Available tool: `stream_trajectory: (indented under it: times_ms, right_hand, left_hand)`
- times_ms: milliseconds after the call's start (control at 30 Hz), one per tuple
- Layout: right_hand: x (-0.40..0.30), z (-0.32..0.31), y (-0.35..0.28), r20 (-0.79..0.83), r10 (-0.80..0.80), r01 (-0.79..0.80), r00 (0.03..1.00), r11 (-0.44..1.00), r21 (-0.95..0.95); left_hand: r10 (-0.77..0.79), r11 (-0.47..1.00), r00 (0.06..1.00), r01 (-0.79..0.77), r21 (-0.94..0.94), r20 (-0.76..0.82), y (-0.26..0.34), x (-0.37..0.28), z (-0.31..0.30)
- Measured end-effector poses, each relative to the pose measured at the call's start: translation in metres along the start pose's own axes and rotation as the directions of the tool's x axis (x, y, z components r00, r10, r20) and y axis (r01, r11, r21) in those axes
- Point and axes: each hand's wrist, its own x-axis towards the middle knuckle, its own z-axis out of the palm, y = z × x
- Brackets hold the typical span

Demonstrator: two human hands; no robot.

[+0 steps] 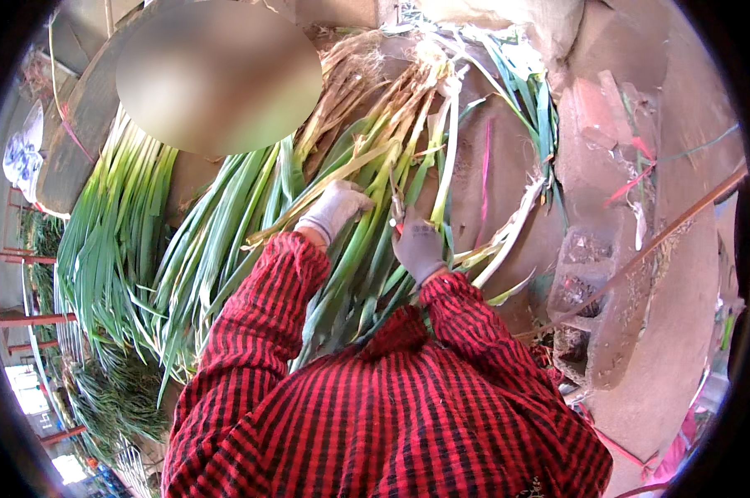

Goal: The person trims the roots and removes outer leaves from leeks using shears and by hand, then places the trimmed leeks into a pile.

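Note:
Long green onion stalks (356, 255) with dry yellow-brown outer leaves lie in front of me, their whitish root ends (434, 59) pointing away. My left hand (337, 208), in a light knit glove, is closed around a yellowish green onion stalk near the middle of the pile. Just to its right, my right hand (418, 246), in a grey glove, holds a small metal hand tool with a red part (397, 215), its tip against the leaves. What kind of tool it is, I cannot tell.
Green onion bundles (113, 236) lie to the left. Trimmed green leaves (540, 118) and a pale stalk (518, 218) lie to the right, near a hollow concrete block (583, 292) and a long brown rod (655, 239). A pink string (487, 174) lies on the brown surface.

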Motion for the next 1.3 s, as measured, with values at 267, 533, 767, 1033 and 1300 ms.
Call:
stream_trajectory:
  times_ms: [267,533,767,1033,1300]
  right_hand:
    - [0.116,0.013,0.028,-0.034,0.121,-0.124,0.992,0.986,-0.108]
    - [0.230,0.008,0.068,-0.140,0.179,-0.200,0.974,0.968,-0.151]
    - [0.154,-0.006,0.051,-0.032,0.080,-0.082,0.996,0.994,-0.075]
    - [0.124,-0.014,0.079,-0.220,0.053,-0.073,0.974,0.994,-0.084]
    - [0.099,-0.016,0.122,-0.119,0.074,-0.094,0.990,0.980,-0.174]
  left_hand:
    - [-0.453,0.729,0.887,0.428,-0.534,0.092,0.030,0.006,-0.011]
    - [-0.413,0.597,0.892,0.417,-0.685,0.184,0.027,0.003,-0.014]
    - [-0.460,0.385,0.837,0.487,-0.784,0.295,0.034,-0.015,-0.041]
    - [-0.330,0.859,0.939,0.339,-0.384,0.092,0.057,0.015,0.045]
    - [-0.171,0.985,0.977,0.173,0.009,-0.126,0.116,0.044,0.121]
